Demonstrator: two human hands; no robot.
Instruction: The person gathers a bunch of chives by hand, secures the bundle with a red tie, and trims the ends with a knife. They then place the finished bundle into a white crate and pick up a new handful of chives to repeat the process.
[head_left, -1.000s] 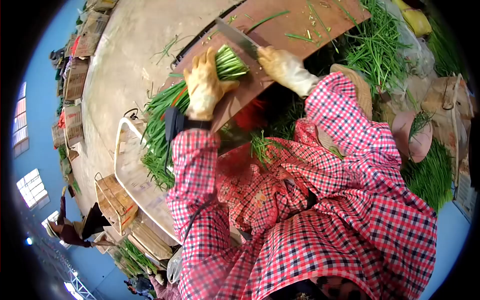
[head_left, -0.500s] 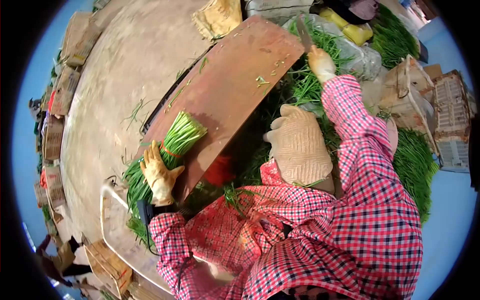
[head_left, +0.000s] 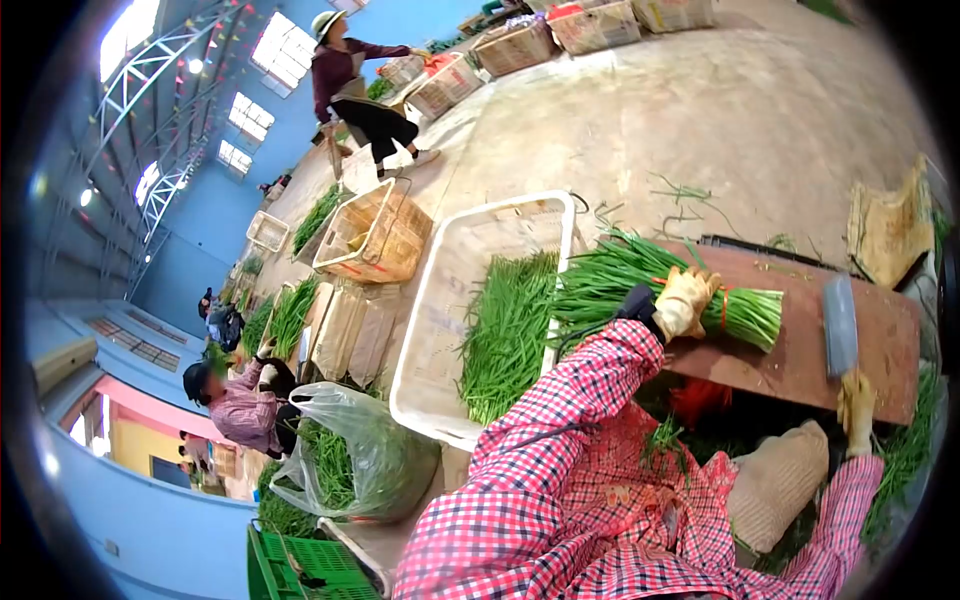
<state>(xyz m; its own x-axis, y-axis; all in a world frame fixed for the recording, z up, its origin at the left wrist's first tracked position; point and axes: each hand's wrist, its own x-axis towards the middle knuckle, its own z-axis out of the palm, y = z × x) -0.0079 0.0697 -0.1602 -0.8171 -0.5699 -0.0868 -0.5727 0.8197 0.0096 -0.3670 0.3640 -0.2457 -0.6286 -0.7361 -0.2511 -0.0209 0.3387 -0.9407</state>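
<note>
Long green-leaved bunch with red bands point(head_left: 752, 316) held at left end of reddish-brown flat board point(head_left: 790, 370) by gloved left hand point(head_left: 685, 303), fingers curled over stalks. Pale stalk ends turned toward board's right edge; leaves spread past left edge, beside white-rimmed plastic crate point(head_left: 410, 385). Grey broad-bladed knife point(head_left: 840, 325) held over board near right edge by gloved right hand point(head_left: 856, 402), fingers closed round handle, at near right corner. Blade contact with board cannot be told.
</note>
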